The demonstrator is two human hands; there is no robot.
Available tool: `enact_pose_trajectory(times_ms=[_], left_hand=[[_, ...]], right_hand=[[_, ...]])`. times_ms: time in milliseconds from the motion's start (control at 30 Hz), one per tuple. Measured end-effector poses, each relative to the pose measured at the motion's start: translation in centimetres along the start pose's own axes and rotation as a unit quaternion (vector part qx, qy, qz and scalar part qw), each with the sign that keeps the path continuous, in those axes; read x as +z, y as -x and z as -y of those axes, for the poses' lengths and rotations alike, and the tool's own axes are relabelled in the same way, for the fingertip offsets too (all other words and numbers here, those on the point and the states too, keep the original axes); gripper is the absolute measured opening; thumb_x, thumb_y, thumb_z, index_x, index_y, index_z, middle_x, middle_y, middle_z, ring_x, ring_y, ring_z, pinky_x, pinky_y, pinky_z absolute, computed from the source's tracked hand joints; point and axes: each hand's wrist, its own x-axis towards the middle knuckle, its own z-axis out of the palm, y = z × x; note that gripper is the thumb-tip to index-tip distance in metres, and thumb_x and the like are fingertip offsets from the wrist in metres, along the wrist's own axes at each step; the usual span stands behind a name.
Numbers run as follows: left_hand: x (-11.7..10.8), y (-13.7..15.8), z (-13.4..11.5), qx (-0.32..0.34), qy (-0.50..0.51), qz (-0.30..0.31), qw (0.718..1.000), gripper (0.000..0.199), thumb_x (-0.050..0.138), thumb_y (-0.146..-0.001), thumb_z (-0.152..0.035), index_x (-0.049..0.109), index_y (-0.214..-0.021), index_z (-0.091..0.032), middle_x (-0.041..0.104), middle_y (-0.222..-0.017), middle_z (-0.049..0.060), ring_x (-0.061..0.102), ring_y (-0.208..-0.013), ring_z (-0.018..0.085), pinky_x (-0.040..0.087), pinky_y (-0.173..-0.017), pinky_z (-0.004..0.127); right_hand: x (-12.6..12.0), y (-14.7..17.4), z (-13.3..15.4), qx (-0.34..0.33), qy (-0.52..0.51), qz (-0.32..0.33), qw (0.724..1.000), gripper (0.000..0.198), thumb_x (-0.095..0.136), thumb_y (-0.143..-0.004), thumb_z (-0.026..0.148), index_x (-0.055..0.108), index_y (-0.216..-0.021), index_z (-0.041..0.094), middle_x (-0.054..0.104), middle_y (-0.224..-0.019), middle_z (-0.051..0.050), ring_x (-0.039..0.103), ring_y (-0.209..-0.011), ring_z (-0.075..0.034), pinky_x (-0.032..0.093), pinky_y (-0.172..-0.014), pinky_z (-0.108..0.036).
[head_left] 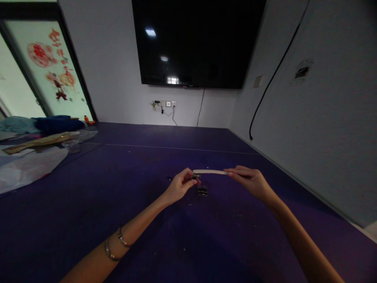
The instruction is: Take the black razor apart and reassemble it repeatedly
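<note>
Left hand: clamped on small part, by strip
Right hand: pinching strip
Dark piece: on purple surface

Nothing legible — blurred red characters on the glass door, a tiny mark on the television.
</note>
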Motion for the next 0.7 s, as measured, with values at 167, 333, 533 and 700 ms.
enact_pose_trajectory(times_ms=[167,333,533,700], left_hand=[[-0.1,0.0,0.1,0.006,-0.012,0.001,1.0,0.008,0.059,-0.079,-0.02,0.051,-0.078,-0.017,0.066,-0.082,0.003,0.061,-0.083,0.016,0.044,-0.079,0.03],[-0.1,0.0,0.1,0.026,-0.007,0.006,1.0,0.011,0.061,-0.078,-0.023,0.053,-0.079,-0.016,0.066,-0.083,0.003,0.061,-0.082,0.016,0.044,-0.078,0.031],[-0.3,-0.1,0.2,0.03,-0.02,0.003,0.999,0.009,0.061,-0.078,-0.022,0.054,-0.079,-0.016,0.065,-0.082,0.003,0.06,-0.081,0.015,0.043,-0.076,0.029],[-0.3,-0.1,-0.1,0.033,-0.002,0.009,0.999,0.011,0.061,-0.078,-0.022,0.052,-0.079,-0.016,0.066,-0.084,0.004,0.06,-0.082,0.015,0.043,-0.077,0.03]], right_hand=[[0.0,0.0,0.3,-0.004,-0.016,0.01,1.0,0.034,0.054,-0.08,0.046,0.072,-0.096,0.022,0.063,-0.073,-0.005,0.052,-0.063,-0.013,0.038,-0.053,-0.025],[-0.3,0.0,-0.3,-0.001,-0.011,-0.002,1.0,0.032,0.055,-0.08,0.046,0.072,-0.095,0.023,0.065,-0.071,-0.005,0.053,-0.062,-0.015,0.039,-0.052,-0.026],[0.2,0.0,-0.6,-0.014,-0.025,0.015,0.999,0.03,0.056,-0.08,0.044,0.072,-0.096,0.024,0.066,-0.074,-0.006,0.054,-0.065,-0.016,0.04,-0.054,-0.026],[0.4,0.0,-0.9,0.003,-0.032,-0.011,0.999,0.032,0.056,-0.08,0.044,0.072,-0.095,0.022,0.064,-0.075,-0.006,0.053,-0.064,-0.015,0.04,-0.053,-0.026]])
